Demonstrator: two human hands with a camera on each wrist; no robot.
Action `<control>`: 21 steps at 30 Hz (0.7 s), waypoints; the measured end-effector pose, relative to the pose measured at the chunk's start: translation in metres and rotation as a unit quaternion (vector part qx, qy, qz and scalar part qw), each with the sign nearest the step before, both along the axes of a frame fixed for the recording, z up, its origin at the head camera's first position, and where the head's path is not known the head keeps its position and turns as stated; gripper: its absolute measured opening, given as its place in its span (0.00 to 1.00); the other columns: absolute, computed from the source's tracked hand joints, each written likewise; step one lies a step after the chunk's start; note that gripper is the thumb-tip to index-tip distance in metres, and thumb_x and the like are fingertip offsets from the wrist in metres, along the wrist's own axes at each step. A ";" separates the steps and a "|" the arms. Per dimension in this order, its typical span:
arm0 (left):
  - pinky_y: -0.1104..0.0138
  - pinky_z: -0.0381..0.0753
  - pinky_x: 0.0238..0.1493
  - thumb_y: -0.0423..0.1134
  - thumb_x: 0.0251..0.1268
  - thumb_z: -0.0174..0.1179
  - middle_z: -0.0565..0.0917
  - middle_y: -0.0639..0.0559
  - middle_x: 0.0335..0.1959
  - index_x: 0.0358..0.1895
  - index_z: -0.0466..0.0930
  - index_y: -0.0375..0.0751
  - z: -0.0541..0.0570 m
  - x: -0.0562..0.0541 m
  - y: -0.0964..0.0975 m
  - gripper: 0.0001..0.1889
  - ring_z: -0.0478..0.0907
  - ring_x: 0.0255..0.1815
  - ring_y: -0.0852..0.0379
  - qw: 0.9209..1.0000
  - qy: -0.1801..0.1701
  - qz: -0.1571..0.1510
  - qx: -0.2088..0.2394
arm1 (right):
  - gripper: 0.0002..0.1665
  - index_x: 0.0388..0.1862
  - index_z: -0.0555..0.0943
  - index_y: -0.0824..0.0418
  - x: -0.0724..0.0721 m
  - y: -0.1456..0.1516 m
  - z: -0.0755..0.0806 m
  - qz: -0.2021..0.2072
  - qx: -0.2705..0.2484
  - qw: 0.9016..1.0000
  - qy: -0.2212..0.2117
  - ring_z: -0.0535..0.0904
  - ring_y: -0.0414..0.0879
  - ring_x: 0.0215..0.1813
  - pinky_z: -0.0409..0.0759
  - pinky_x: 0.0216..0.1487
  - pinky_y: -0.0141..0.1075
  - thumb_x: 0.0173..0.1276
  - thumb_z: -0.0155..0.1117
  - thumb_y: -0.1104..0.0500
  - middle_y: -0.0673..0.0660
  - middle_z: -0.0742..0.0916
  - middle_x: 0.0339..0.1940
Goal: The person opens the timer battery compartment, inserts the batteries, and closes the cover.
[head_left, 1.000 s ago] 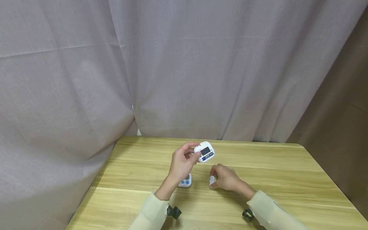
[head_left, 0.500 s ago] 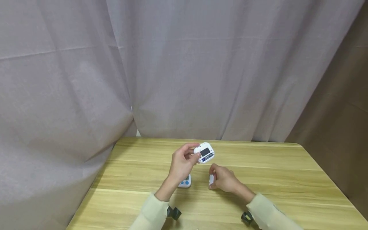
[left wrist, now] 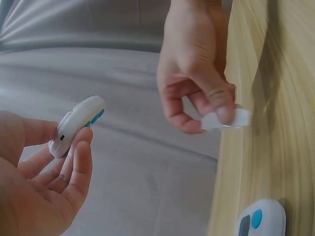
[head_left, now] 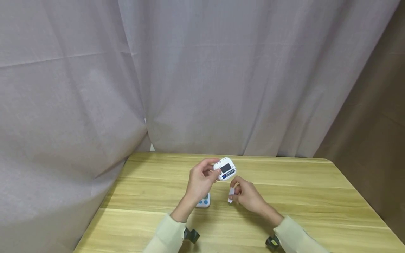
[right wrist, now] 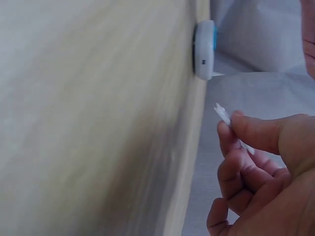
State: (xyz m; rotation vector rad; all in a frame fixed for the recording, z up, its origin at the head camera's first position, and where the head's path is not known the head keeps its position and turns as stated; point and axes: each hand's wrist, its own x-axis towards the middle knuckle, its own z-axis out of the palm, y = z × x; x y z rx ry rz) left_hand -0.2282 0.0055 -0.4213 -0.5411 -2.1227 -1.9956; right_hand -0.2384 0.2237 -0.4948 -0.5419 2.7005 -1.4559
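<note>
My left hand (head_left: 200, 177) holds a small white digital timer (head_left: 225, 168) above the table, pinched between thumb and fingers. Its back faces me, showing a dark rectangle and an uncovered slot with a battery (head_left: 228, 174) in it. Blue buttons on its other face show in the left wrist view. Lower and to the right, my right hand (head_left: 250, 197) pinches a small white battery cover (left wrist: 238, 118) between thumb and fingers, apart from the timer. A second white timer (head_left: 204, 201) with blue buttons lies on the table, partly hidden by my left wrist.
The wooden table (head_left: 300, 189) stretches out to both sides of my hands. Behind its far edge hangs a grey curtain (head_left: 202, 88), with a browner stretch at the right. Dark wrist cameras sit at both cuffs.
My right hand has risen slightly, and the battery cover has turned in its fingers. My left hand keeps the timer almost still.
</note>
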 end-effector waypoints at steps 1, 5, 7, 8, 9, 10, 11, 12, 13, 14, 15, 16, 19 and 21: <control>0.70 0.88 0.30 0.27 0.69 0.67 0.91 0.40 0.38 0.59 0.85 0.40 0.000 0.000 0.000 0.17 0.85 0.28 0.60 1.000 0.000 0.001 -0.001 | 0.20 0.47 0.75 0.69 0.000 0.000 0.001 -0.008 -0.010 1.000 -0.001 0.74 0.38 0.19 0.69 0.18 0.27 0.60 0.74 0.75 0.58 0.85 0.22; 0.71 0.87 0.30 0.27 0.69 0.67 0.91 0.40 0.38 0.59 0.85 0.40 -0.001 -0.001 0.000 0.17 0.85 0.29 0.57 1.000 -0.002 0.004 -0.002 | 0.21 0.49 0.73 0.69 0.000 -0.001 0.007 -0.036 -0.056 0.998 -0.020 0.73 0.40 0.20 0.67 0.18 0.27 0.62 0.71 0.76 0.64 0.87 0.26; 0.71 0.87 0.30 0.27 0.69 0.67 0.91 0.40 0.38 0.59 0.85 0.40 -0.001 -0.001 -0.001 0.16 0.85 0.29 0.57 1.000 -0.003 0.004 -0.002 | 0.20 0.49 0.72 0.68 0.000 -0.001 0.010 -0.043 -0.079 0.996 -0.025 0.76 0.41 0.22 0.68 0.20 0.27 0.63 0.70 0.77 0.66 0.88 0.28; 0.71 0.87 0.30 0.27 0.69 0.67 0.91 0.40 0.38 0.59 0.85 0.40 -0.001 -0.002 -0.001 0.16 0.85 0.29 0.57 1.000 -0.002 0.004 -0.002 | 0.20 0.49 0.71 0.68 -0.001 -0.001 0.011 -0.042 -0.090 0.995 -0.026 0.77 0.42 0.23 0.68 0.20 0.27 0.63 0.69 0.77 0.66 0.88 0.29; 0.71 0.87 0.30 0.27 0.69 0.67 0.91 0.40 0.38 0.59 0.85 0.40 -0.001 -0.002 -0.001 0.17 0.85 0.29 0.57 1.000 -0.002 0.004 -0.002 | 0.20 0.49 0.71 0.68 -0.001 -0.001 0.011 -0.040 -0.099 0.994 -0.024 0.78 0.43 0.24 0.69 0.22 0.27 0.64 0.68 0.77 0.66 0.88 0.29; 0.71 0.87 0.30 0.27 0.69 0.67 0.91 0.40 0.38 0.59 0.85 0.40 0.000 -0.002 -0.001 0.17 0.85 0.29 0.57 1.000 -0.001 0.003 -0.001 | 0.19 0.49 0.70 0.68 -0.001 0.000 0.012 -0.037 -0.108 0.993 -0.024 0.81 0.45 0.26 0.71 0.23 0.28 0.64 0.67 0.78 0.67 0.89 0.30; 0.71 0.88 0.30 0.27 0.69 0.67 0.91 0.40 0.38 0.59 0.85 0.40 0.000 -0.002 -0.001 0.17 0.85 0.29 0.58 1.000 0.000 0.002 0.000 | 0.19 0.49 0.70 0.69 -0.002 0.000 0.012 -0.033 -0.114 0.993 -0.023 0.83 0.47 0.28 0.75 0.26 0.29 0.65 0.67 0.78 0.67 0.89 0.31; 0.70 0.88 0.30 0.27 0.70 0.66 0.91 0.41 0.38 0.59 0.85 0.40 0.000 -0.002 -0.001 0.17 0.85 0.29 0.59 1.000 -0.001 0.002 -0.002 | 0.19 0.49 0.69 0.69 -0.002 0.001 0.013 -0.030 -0.123 0.992 -0.024 0.85 0.47 0.30 0.79 0.29 0.30 0.65 0.66 0.78 0.68 0.90 0.31; 0.70 0.88 0.30 0.27 0.69 0.67 0.91 0.42 0.38 0.59 0.85 0.41 0.000 -0.002 -0.002 0.17 0.85 0.29 0.59 1.000 -0.002 0.002 -0.002 | 0.19 0.49 0.69 0.70 -0.002 0.001 0.013 -0.025 -0.129 0.991 -0.024 0.87 0.48 0.32 0.81 0.32 0.31 0.66 0.66 0.77 0.68 0.90 0.32; 0.70 0.88 0.30 0.27 0.69 0.67 0.91 0.42 0.38 0.59 0.85 0.41 0.000 -0.002 -0.002 0.17 0.85 0.29 0.59 1.000 -0.003 0.003 -0.003 | 0.19 0.50 0.68 0.70 -0.002 0.002 0.013 -0.022 -0.136 0.990 -0.026 0.88 0.48 0.33 0.84 0.35 0.33 0.66 0.65 0.77 0.69 0.90 0.33; 0.70 0.88 0.30 0.27 0.70 0.67 0.91 0.42 0.38 0.59 0.85 0.41 0.000 -0.002 -0.002 0.17 0.85 0.29 0.59 1.000 -0.004 0.003 -0.004 | 0.19 0.50 0.68 0.71 -0.003 0.002 0.013 -0.019 -0.144 0.989 -0.028 0.88 0.49 0.35 0.86 0.39 0.35 0.66 0.65 0.77 0.69 0.90 0.34; 0.70 0.88 0.30 0.28 0.70 0.67 0.91 0.43 0.38 0.60 0.85 0.41 0.000 -0.002 -0.002 0.17 0.85 0.29 0.59 1.000 -0.004 0.002 -0.004 | 0.19 0.51 0.68 0.71 -0.003 0.003 0.014 -0.017 -0.152 0.988 -0.030 0.89 0.49 0.37 0.87 0.43 0.37 0.67 0.65 0.77 0.70 0.90 0.35; 0.70 0.89 0.31 0.27 0.70 0.66 0.91 0.43 0.38 0.60 0.85 0.42 0.000 -0.001 -0.002 0.17 0.85 0.30 0.59 1.000 -0.005 0.003 -0.005 | 0.19 0.52 0.68 0.72 -0.004 0.005 0.015 -0.014 -0.165 0.986 -0.032 0.89 0.47 0.38 0.87 0.46 0.38 0.68 0.65 0.75 0.67 0.91 0.36; 0.70 0.89 0.31 0.27 0.70 0.66 0.91 0.43 0.38 0.60 0.85 0.42 0.000 -0.001 -0.002 0.17 0.85 0.29 0.59 1.000 -0.001 0.002 -0.005 | 0.20 0.53 0.68 0.72 -0.004 0.006 0.016 -0.014 -0.172 0.985 -0.030 0.88 0.45 0.37 0.86 0.44 0.36 0.68 0.67 0.74 0.64 0.91 0.35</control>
